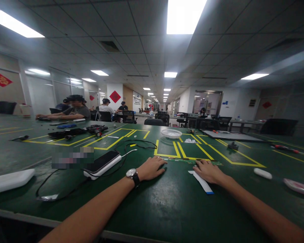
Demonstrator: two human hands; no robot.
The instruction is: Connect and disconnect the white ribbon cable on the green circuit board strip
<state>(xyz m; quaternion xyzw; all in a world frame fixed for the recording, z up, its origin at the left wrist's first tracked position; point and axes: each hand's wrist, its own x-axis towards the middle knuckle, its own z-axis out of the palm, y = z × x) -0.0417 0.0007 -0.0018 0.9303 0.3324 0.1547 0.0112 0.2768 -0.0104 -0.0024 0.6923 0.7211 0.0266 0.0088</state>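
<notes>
My left hand (pixel 152 167), with a wristwatch (pixel 133 176) on its wrist, lies palm down on the green table (pixel 167 202), fingers reaching the left end of a long narrow green circuit board (pixel 192 161). My right hand (pixel 208 170) rests flat with its fingers stretched toward the same board. Under the right hand runs a white flat ribbon cable (pixel 204 184) with a blue tip. Neither hand grips anything.
A phone on a white power bank (pixel 102 163) with black cables lies at the left. A white mesh bowl (pixel 171 133), a flat panel (pixel 230 135), small tools and white objects (pixel 262 173) lie around. Several people sit at the far left.
</notes>
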